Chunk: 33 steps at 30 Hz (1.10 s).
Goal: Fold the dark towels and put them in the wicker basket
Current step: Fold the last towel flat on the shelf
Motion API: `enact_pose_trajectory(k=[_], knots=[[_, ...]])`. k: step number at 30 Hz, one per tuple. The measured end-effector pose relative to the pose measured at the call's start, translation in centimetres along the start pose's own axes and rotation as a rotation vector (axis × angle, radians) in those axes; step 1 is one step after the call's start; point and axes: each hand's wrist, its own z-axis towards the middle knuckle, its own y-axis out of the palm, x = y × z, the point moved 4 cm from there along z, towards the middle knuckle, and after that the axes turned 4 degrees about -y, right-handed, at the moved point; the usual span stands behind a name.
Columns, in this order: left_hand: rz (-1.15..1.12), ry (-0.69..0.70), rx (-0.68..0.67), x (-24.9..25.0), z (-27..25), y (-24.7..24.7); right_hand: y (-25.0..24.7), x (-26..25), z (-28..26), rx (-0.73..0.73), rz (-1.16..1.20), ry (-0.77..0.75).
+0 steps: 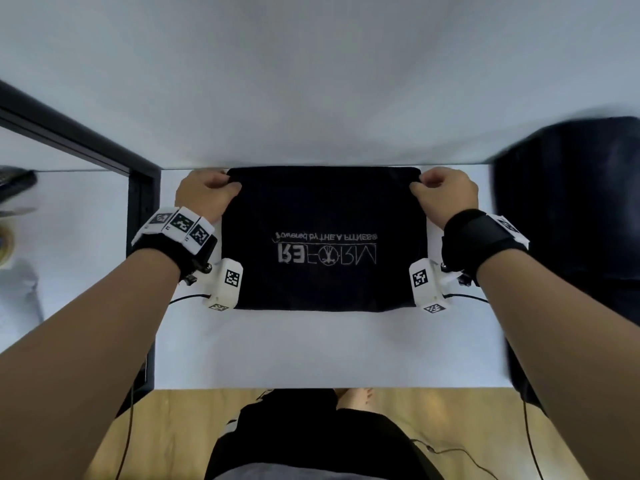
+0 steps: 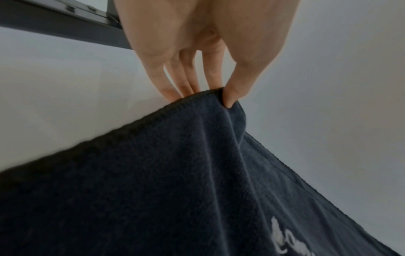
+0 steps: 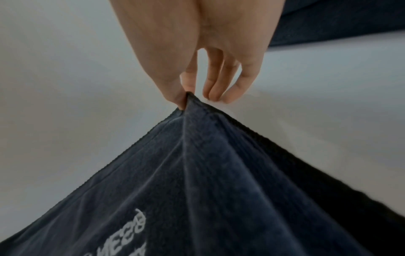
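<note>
Terry-cloth dark towel (image 1: 323, 209), rectangular, far corners pinched by left hand (image 1: 204, 195) and right hand (image 1: 446, 195).

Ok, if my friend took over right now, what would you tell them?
Left hand pinches the dark towel's far left corner; right hand pinches its far right corner. The towel lies on the white table, logo up, with both far corners lifted slightly. A dark pile sits at the right; it is too blurred to identify. No wicker basket is in view. Left to do: finish folding this towel, then put it in the basket.
</note>
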Motion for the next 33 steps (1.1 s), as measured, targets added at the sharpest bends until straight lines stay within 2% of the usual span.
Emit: enact_pose_trajectory(k=[2,5,10,14,17,20,26,30,33], knots=[[-0.097,-0.058,-0.028,-0.3,0.0,0.0,0.1,-0.2,0.1,0.001,0.021,0.015],[-0.16,-0.071,-0.09,0.0,0.0,0.1,0.0,-0.3,0.3,0.002,0.047,0.043],[-0.252,-0.069,-0.044,0.1,-0.3,-0.7,0.1,-0.5,0.5,-0.04,0.096,0.057],[-0.355,-0.084,-0.046,-0.5,-1.1,-1.4,-0.6,-0.2,-0.1,0.021,0.158,0.079],[-0.393,-0.091,-0.056,-1.0,-2.4,-2.3,-1.9,-0.1,-1.8,0.088,0.292,0.079],[-0.476,-0.109,-0.059,-1.2,-4.5,-3.2,-3.5,0.2,-4.3,0.161,0.418,0.071],[-0.805,-0.088,0.003,-0.4,-10.9,-5.5,-7.1,0.3,-10.3,0.26,0.609,0.058],[-0.94,-0.011,0.038,1.1,-15.8,-8.5,-10.7,-0.6,-14.4,0.317,0.738,-0.015],[-1.027,0.081,0.041,3.1,-18.7,-11.3,-14.8,-2.2,-16.7,0.395,0.799,-0.128]])
